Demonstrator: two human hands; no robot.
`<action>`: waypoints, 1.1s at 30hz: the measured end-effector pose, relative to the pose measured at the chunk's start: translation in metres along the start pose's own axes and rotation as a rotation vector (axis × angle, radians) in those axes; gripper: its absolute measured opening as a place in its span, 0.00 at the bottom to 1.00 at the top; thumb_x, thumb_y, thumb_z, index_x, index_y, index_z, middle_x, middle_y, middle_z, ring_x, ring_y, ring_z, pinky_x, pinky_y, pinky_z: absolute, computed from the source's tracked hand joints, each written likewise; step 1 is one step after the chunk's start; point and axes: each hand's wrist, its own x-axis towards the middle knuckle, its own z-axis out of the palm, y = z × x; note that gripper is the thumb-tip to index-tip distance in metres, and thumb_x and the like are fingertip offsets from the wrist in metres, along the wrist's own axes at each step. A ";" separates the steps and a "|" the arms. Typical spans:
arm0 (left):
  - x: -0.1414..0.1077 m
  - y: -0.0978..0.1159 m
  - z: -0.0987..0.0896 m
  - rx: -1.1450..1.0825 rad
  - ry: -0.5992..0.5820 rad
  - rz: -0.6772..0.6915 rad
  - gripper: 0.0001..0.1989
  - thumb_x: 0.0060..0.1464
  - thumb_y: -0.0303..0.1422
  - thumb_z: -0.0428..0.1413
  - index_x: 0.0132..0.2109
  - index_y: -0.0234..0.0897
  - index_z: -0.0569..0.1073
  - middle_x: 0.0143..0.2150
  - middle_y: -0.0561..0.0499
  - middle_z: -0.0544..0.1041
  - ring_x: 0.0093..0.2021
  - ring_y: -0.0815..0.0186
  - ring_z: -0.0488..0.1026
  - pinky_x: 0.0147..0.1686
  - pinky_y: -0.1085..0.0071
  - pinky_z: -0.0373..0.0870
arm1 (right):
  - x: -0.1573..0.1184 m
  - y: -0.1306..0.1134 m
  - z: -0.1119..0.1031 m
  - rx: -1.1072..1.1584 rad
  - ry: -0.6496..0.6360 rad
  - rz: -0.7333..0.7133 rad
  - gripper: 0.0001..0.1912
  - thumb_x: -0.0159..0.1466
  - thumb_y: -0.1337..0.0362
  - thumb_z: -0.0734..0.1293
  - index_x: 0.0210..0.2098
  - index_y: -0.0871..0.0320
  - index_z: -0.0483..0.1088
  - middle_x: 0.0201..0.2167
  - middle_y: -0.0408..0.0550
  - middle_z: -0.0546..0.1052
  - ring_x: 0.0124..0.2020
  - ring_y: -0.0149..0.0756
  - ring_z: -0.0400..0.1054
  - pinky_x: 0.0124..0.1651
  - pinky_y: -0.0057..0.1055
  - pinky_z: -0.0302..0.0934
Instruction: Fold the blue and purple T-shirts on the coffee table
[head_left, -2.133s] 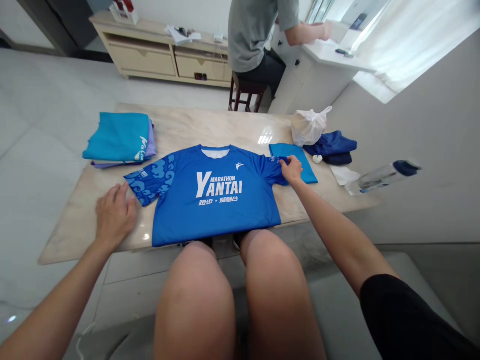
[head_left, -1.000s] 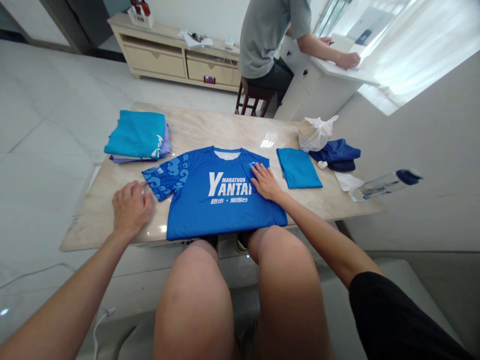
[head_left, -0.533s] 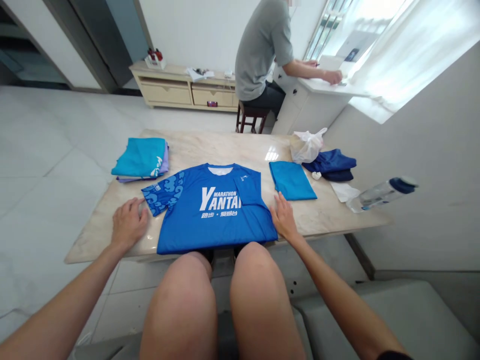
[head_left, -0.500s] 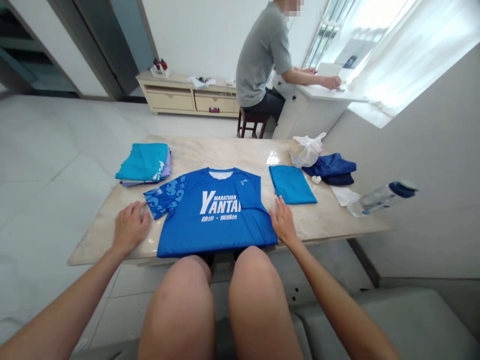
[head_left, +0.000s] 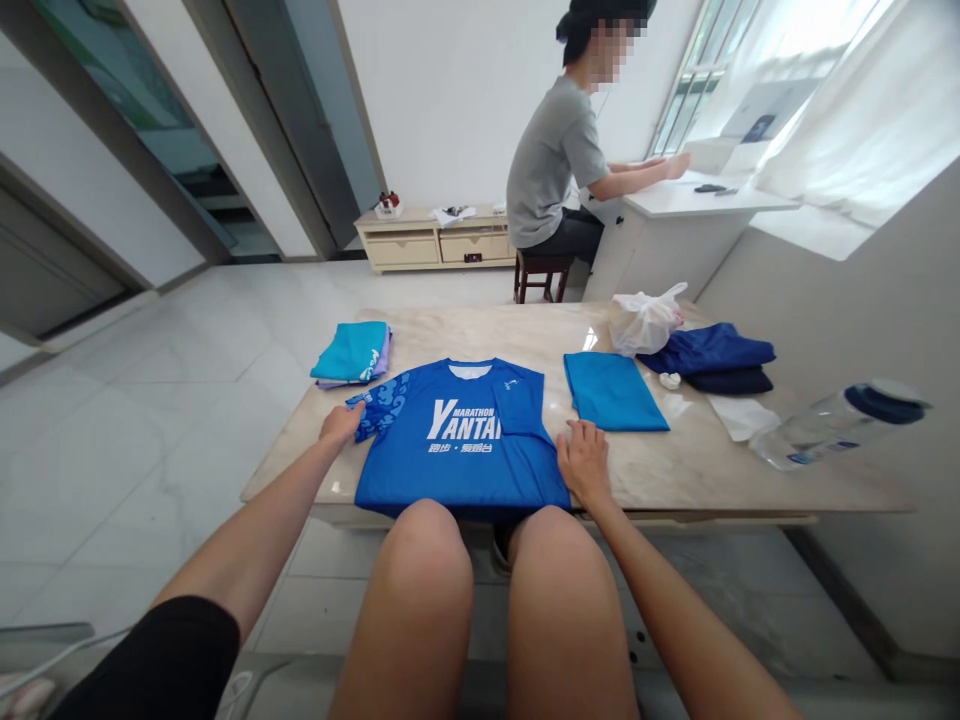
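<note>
A blue T-shirt with white lettering lies flat on the marble-look table, its lower edge at the table's front. Its sleeve on my right is folded in over the chest, while the patterned sleeve on my left sticks out. My left hand is closed on the end of that patterned sleeve, thumb and fingers together. Against the shirt's right edge rests my right hand, fingers apart and lightly bent, holding nothing. Just beyond it is a folded teal-blue garment.
Folded garments are stacked at the back left. A white plastic bag, dark blue clothes, crumpled tissue and a clear bottle stand or lie on the right. Beyond the table, a person sits at a white desk.
My left hand has moved up to the patterned sleeve and closed on its end. My right hand stays by the shirt's right edge. The head view has shifted left.
</note>
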 end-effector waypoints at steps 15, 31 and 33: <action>-0.005 0.042 -0.016 -0.246 0.119 0.232 0.14 0.58 0.40 0.59 0.48 0.38 0.75 0.49 0.41 0.85 0.52 0.52 0.81 0.53 0.60 0.77 | 0.002 -0.003 -0.002 -0.048 -0.052 0.000 0.19 0.77 0.58 0.60 0.58 0.57 0.75 0.60 0.66 0.77 0.58 0.62 0.69 0.59 0.57 0.65; -0.035 0.060 0.029 -0.244 -0.071 0.712 0.17 0.68 0.36 0.54 0.59 0.39 0.78 0.59 0.39 0.82 0.58 0.51 0.80 0.68 0.49 0.74 | 0.001 -0.004 -0.009 -0.139 -0.097 -0.019 0.19 0.79 0.60 0.60 0.61 0.61 0.74 0.60 0.65 0.76 0.59 0.58 0.67 0.60 0.50 0.62; -0.037 0.063 0.035 -0.130 -0.088 0.805 0.19 0.68 0.36 0.54 0.61 0.40 0.79 0.62 0.39 0.81 0.63 0.49 0.78 0.71 0.48 0.72 | 0.001 -0.006 -0.010 -0.140 -0.109 -0.014 0.19 0.79 0.60 0.60 0.61 0.61 0.74 0.61 0.65 0.76 0.59 0.59 0.67 0.60 0.51 0.62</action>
